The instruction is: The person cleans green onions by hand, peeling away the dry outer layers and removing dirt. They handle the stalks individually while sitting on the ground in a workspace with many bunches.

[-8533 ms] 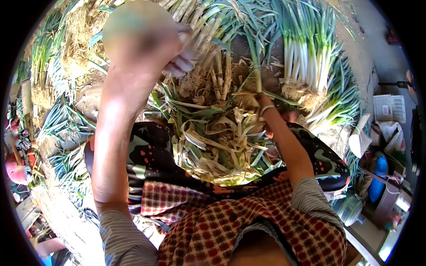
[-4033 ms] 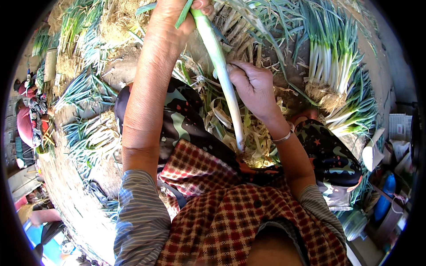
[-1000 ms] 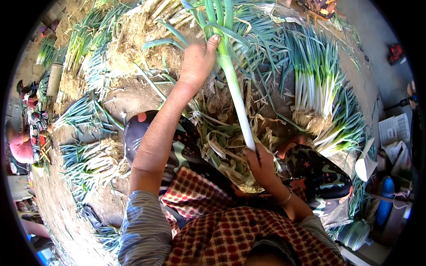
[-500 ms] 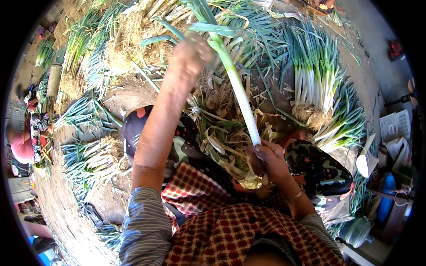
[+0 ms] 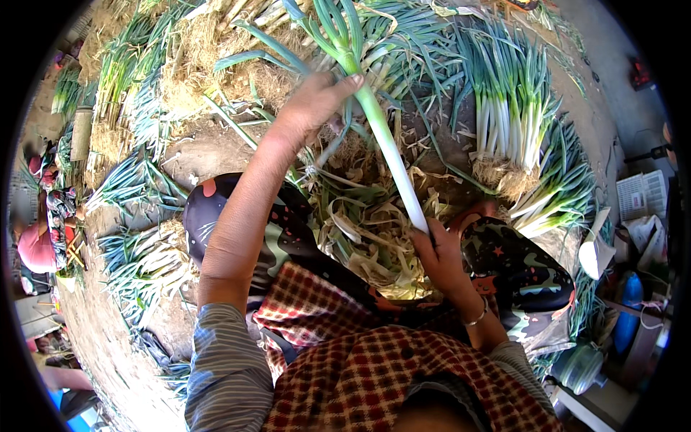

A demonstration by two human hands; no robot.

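Observation:
One large green onion (image 5: 392, 155) slants across the middle, green leaves at the top and white shank toward me. My right hand (image 5: 443, 263) is closed around its lower white end; the root tip is hidden by the fingers. Up by the leaf joint, my left hand (image 5: 317, 104) has its thumb against the stalk and its fingers curled over a loose outer leaf (image 5: 270, 54). A thin strip (image 5: 337, 140) hangs below that hand, slightly blurred. Peeled husks (image 5: 360, 230) lie heaped between my knees.
Bundled green onions (image 5: 507, 108) stand at the right, with more (image 5: 558, 176) beside them. Unpeeled rooty stalks (image 5: 209, 65) are piled at the far left; several lie at the left (image 5: 147, 266). A white crate (image 5: 640, 194) and a blue bottle (image 5: 628, 309) are at right. Another person (image 5: 39, 245) sits far left.
My left hand has dropped slightly and its thumb now rests on the stalk. The leaf that lay across the stalk's top is off it. My right hand keeps its hold low down.

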